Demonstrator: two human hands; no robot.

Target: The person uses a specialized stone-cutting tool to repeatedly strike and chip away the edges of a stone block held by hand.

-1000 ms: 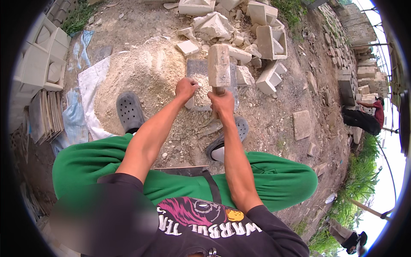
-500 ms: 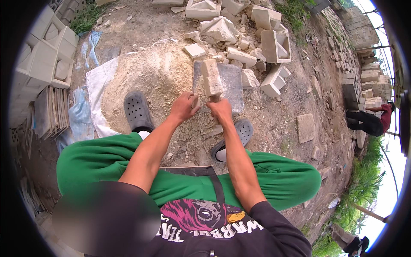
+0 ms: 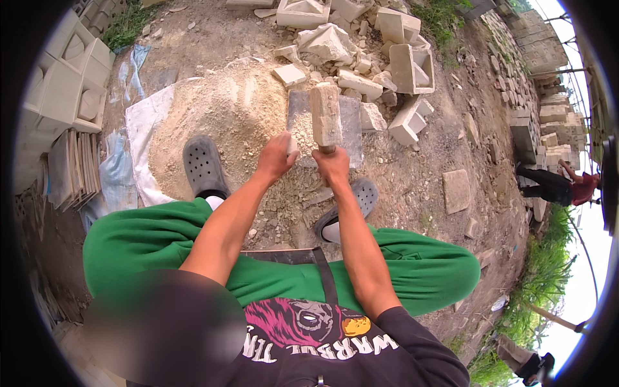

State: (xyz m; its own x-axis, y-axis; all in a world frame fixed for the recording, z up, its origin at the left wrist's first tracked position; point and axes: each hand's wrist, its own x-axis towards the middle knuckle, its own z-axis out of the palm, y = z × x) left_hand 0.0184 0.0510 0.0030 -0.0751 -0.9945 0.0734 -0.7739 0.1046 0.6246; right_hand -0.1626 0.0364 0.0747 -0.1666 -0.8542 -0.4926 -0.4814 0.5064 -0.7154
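My right hand (image 3: 333,166) is wrapped round the short handle of a dusty wooden mallet (image 3: 327,116), whose long block head hangs over a grey flat slab (image 3: 351,129). Pale crumbs (image 3: 303,131) lie on the slab left of the mallet head. Beside the slab's left edge, my left hand (image 3: 276,158) is closed on a pale chunk of block (image 3: 292,146), mostly hidden by the fingers. A wide heap of crushed pale grit (image 3: 213,116) spreads left of the slab, partly on a white sheet (image 3: 137,129).
Broken block pieces (image 3: 329,45) and hollow blocks (image 3: 412,68) pile up beyond the slab. Block stacks (image 3: 71,84) and thin boards (image 3: 74,171) stand at the left. A flat square tile (image 3: 456,191) lies at the right. Another person (image 3: 561,187) bends near stacked blocks at far right.
The mallet head has shifted slightly right and appears larger, and more crumbs show on the slab. My left hand has moved slightly away from the mallet. The other person's posture has changed.
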